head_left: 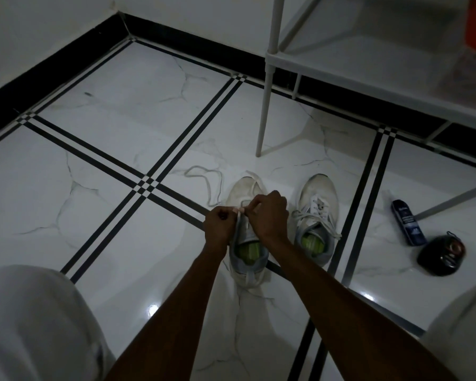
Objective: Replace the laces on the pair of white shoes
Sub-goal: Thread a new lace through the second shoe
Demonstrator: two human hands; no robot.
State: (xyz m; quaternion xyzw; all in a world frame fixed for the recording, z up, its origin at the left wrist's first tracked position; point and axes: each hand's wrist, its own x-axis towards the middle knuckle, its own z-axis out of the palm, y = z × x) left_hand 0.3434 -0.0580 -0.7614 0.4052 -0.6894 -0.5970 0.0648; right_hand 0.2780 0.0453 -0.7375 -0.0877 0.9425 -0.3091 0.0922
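Two white shoes with green insoles stand side by side on the tiled floor. Over the left shoe [245, 259] both hands work at the eyelet area. My left hand [220, 225] has its fingers curled at the shoe's left edge and pinches a white lace. My right hand [267, 213] pinches the same lace [239, 213] just above the tongue. The right shoe [318, 215] is laced, with its lace ends hanging loose. A loose white lace [204, 178] lies in loops on the floor beyond the left shoe.
A white metal rack [341, 70] stands at the back right, one leg [263, 127] landing just beyond the shoes. A dark spray can [407, 222] and a round black item [441, 255] lie to the right. My knees [33, 325] frame the bottom corners.
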